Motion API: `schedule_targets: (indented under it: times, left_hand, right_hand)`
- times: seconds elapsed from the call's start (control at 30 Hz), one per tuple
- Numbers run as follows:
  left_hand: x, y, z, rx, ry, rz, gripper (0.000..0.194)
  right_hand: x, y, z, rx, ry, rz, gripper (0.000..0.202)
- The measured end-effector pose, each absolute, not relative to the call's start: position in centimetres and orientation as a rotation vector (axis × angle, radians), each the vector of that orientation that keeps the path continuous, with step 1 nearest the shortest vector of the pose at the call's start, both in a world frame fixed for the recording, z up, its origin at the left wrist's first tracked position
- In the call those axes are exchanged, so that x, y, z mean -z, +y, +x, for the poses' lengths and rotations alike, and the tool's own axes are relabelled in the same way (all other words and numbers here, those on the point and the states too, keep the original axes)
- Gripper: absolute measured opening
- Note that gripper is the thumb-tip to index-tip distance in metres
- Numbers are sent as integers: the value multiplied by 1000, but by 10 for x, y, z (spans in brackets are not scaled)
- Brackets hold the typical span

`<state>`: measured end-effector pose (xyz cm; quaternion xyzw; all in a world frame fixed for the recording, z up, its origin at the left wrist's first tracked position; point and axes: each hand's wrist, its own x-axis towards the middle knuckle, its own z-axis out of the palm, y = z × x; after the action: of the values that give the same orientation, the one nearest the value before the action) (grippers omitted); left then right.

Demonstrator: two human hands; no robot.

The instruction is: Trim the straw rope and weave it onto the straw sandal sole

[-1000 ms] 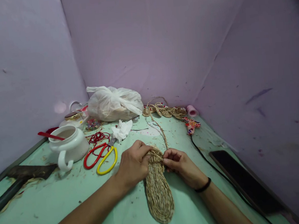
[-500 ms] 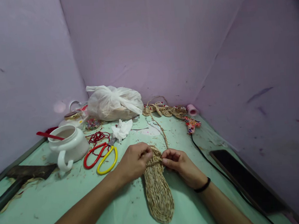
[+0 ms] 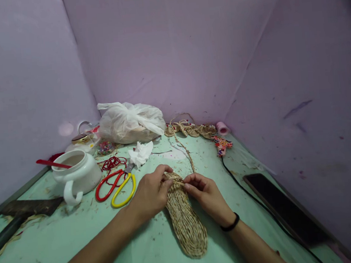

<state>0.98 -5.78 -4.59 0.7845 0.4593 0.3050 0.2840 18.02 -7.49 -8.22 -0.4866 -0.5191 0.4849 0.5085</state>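
Observation:
A braided straw sole (image 3: 188, 224), long and rounded at its near end, lies tilted on the green tabletop in front of me. My left hand (image 3: 152, 188) grips its far left edge between thumb and fingers. At the far right edge, my right hand (image 3: 204, 192) pinches the straw cord near the sole with thumb and forefinger; the fingertips hide the exact spot. From there the straw cord (image 3: 187, 150) runs back across the table to small woven straw pieces (image 3: 193, 129) along the rear wall. A dark band circles my right wrist.
Left of my hands lie scissors (image 3: 116, 190) with red and yellow handles, red thread (image 3: 112, 163), crumpled tissue (image 3: 141, 153), a white pot (image 3: 80, 172) and a hammer-like tool (image 3: 25, 210). A tied plastic bag (image 3: 131, 121) sits behind. At right are a phone (image 3: 283, 204), black cable (image 3: 245, 189) and pink spool (image 3: 222, 128).
The sole's near end has swung slightly right. My left fingers have moved from the sole's middle to its left edge, baring more of its top. The right hand still pinches at the right edge.

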Motion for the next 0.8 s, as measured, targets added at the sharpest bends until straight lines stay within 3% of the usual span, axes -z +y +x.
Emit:
schedule_targets:
  times: [0.33, 0.53, 0.8]
  left_hand:
    - [41, -59, 9, -811, 1099, 2011, 26]
    - [33, -53, 7, -651, 1162, 1648, 34]
    - [33, -48, 4, -656, 1187, 1601, 24]
  right_hand:
    - [82, -78, 174, -1117, -1272, -1170, 10]
    - [83, -78, 175, -1111, -1297, -1194, 13]
    - [83, -79, 176, -1117, -1300, -1207, 17]
